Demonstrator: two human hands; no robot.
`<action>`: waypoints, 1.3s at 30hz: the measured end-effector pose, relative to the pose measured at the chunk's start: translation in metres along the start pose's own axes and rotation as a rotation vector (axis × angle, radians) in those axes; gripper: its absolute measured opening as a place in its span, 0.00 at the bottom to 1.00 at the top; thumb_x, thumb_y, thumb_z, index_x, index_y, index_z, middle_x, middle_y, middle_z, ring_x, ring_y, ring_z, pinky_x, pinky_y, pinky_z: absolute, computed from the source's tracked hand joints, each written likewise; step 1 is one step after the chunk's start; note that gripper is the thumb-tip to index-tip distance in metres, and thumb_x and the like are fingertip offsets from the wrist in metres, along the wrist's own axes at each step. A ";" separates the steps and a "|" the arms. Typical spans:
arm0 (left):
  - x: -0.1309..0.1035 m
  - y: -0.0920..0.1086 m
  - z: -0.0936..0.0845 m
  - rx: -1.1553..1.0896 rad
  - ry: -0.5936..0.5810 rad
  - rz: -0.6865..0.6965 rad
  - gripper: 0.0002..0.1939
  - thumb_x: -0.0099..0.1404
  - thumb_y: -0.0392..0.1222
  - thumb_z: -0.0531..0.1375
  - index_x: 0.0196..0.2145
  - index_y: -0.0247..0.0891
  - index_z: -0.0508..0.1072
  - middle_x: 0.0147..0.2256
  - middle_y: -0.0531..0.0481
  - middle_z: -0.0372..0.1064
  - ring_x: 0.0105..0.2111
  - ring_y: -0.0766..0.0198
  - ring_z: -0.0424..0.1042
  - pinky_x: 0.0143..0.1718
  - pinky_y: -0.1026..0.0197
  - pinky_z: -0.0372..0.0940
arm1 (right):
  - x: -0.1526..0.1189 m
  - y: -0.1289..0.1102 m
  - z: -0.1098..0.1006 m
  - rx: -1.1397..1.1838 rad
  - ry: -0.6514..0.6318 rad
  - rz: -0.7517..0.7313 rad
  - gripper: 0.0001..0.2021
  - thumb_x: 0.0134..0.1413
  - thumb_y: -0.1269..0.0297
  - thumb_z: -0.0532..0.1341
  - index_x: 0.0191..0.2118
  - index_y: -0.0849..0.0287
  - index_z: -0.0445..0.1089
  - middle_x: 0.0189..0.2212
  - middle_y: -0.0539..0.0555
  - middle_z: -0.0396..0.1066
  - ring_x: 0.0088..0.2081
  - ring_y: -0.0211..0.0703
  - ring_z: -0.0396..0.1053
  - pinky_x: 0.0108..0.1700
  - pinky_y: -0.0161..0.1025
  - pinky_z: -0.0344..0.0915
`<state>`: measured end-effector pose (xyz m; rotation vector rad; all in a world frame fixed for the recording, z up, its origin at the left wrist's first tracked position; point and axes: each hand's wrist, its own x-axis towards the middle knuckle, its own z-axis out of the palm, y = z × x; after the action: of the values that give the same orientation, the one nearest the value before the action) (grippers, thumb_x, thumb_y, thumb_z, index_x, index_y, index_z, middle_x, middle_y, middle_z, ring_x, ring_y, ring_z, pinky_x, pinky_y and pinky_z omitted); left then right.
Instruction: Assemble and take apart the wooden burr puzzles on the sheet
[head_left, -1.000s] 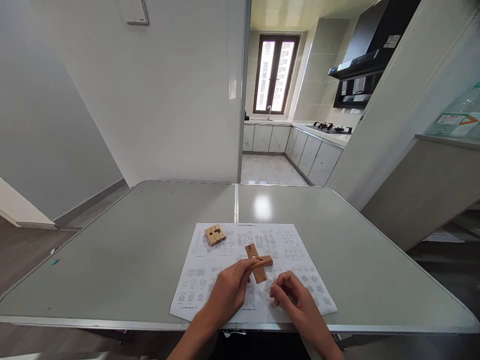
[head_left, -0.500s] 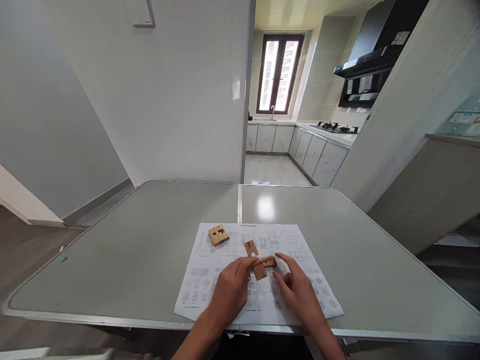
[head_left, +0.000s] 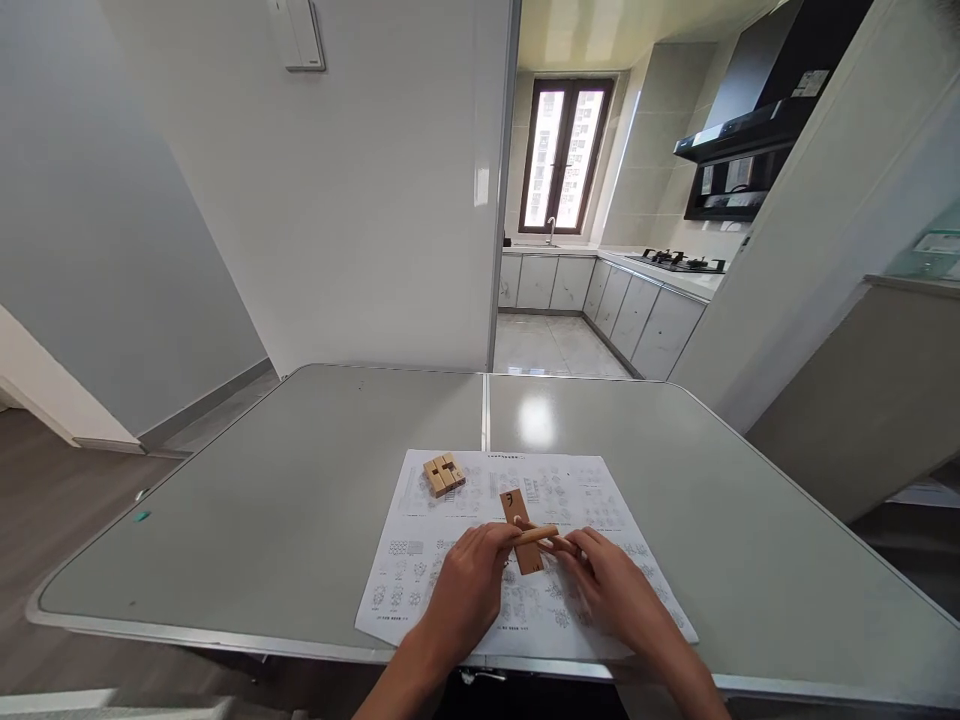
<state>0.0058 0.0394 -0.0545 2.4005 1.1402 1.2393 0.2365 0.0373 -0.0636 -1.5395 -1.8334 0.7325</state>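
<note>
My left hand [head_left: 471, 575] pinches the left end of a flat wooden puzzle piece [head_left: 537, 535], seen nearly edge-on. Its other end points right, towards my right hand [head_left: 606, 578], whose thumb and fingertips are closed at the right side of the pieces. Beneath and crossing it is another flat wooden piece [head_left: 514, 505] with a dark mark at its upper end. Fingers hide how the pieces join. To the upper left, a small square block of light wooden pieces [head_left: 444, 475] with gaps in its top lies on a printed sheet [head_left: 480, 480].
The sheet of printed diagrams lies on a grey-green table [head_left: 262, 500] with a metal edge and a centre seam. A small teal bit [head_left: 141, 516] is near the left edge. Beyond the table are a white wall [head_left: 375, 200] and a kitchen with a gas hob [head_left: 679, 262].
My right hand has closed its fingers onto the right side of the wooden pieces, where its thumb and forefinger were apart before. The view has shifted slightly.
</note>
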 end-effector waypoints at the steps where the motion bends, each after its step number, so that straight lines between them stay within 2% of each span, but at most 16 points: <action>1: -0.001 -0.001 0.001 -0.007 0.014 -0.014 0.10 0.78 0.36 0.51 0.53 0.44 0.66 0.46 0.47 0.78 0.45 0.57 0.79 0.45 0.53 0.76 | -0.004 0.001 -0.003 0.039 0.032 0.006 0.15 0.66 0.50 0.57 0.33 0.52 0.74 0.31 0.52 0.73 0.31 0.47 0.70 0.33 0.40 0.62; 5: -0.002 -0.001 0.002 -0.007 0.043 -0.039 0.10 0.79 0.41 0.51 0.54 0.44 0.66 0.44 0.47 0.79 0.42 0.57 0.79 0.43 0.53 0.76 | -0.023 -0.001 -0.012 0.374 0.124 0.153 0.21 0.64 0.40 0.58 0.36 0.53 0.73 0.25 0.49 0.69 0.20 0.38 0.59 0.25 0.37 0.55; 7: -0.001 0.000 0.001 0.006 0.044 -0.022 0.11 0.79 0.42 0.51 0.57 0.44 0.64 0.45 0.47 0.79 0.41 0.57 0.79 0.42 0.53 0.76 | -0.034 -0.007 -0.013 0.662 0.119 0.232 0.22 0.62 0.38 0.60 0.39 0.54 0.72 0.29 0.50 0.72 0.17 0.33 0.55 0.22 0.36 0.53; 11: -0.001 0.001 0.001 0.041 0.019 -0.016 0.16 0.79 0.42 0.52 0.62 0.47 0.60 0.48 0.49 0.81 0.41 0.56 0.79 0.42 0.53 0.76 | -0.051 -0.026 -0.011 1.145 -0.019 0.346 0.21 0.56 0.43 0.69 0.44 0.54 0.72 0.37 0.52 0.75 0.16 0.27 0.55 0.19 0.32 0.48; 14: -0.002 0.000 0.001 0.053 -0.012 -0.025 0.20 0.79 0.42 0.52 0.65 0.49 0.55 0.48 0.51 0.81 0.41 0.55 0.78 0.42 0.52 0.76 | -0.054 -0.040 -0.010 1.357 -0.145 0.432 0.20 0.52 0.47 0.73 0.41 0.57 0.74 0.37 0.51 0.75 0.15 0.22 0.52 0.18 0.30 0.46; 18: -0.004 -0.001 0.002 0.048 -0.034 -0.022 0.22 0.79 0.43 0.51 0.66 0.49 0.53 0.50 0.50 0.80 0.43 0.55 0.78 0.44 0.51 0.75 | -0.053 -0.047 -0.008 1.582 -0.232 0.482 0.17 0.48 0.54 0.77 0.39 0.59 0.77 0.35 0.49 0.76 0.14 0.18 0.46 0.17 0.27 0.44; 24: -0.005 0.000 0.001 0.075 -0.050 0.033 0.22 0.79 0.40 0.51 0.67 0.48 0.53 0.48 0.49 0.81 0.40 0.56 0.79 0.42 0.52 0.76 | -0.053 -0.040 -0.001 1.729 -0.234 0.506 0.12 0.51 0.61 0.75 0.39 0.57 0.77 0.39 0.51 0.81 0.14 0.19 0.42 0.17 0.26 0.48; 30: -0.003 0.002 -0.001 0.072 -0.065 0.066 0.22 0.79 0.39 0.50 0.67 0.49 0.53 0.50 0.49 0.80 0.40 0.57 0.79 0.40 0.54 0.76 | -0.053 -0.036 0.000 1.760 -0.253 0.522 0.09 0.53 0.63 0.74 0.39 0.57 0.77 0.41 0.52 0.82 0.14 0.20 0.42 0.16 0.25 0.48; 39: -0.006 0.001 0.000 0.064 -0.113 0.021 0.26 0.79 0.38 0.49 0.70 0.51 0.49 0.48 0.51 0.80 0.38 0.58 0.79 0.42 0.54 0.76 | -0.049 -0.036 -0.005 1.844 -0.252 0.550 0.09 0.53 0.67 0.74 0.39 0.59 0.77 0.39 0.52 0.83 0.13 0.18 0.44 0.17 0.22 0.52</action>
<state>0.0042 0.0341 -0.0578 2.5003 1.1407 1.0735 0.2228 -0.0167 -0.0386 -0.5254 -0.1748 2.0309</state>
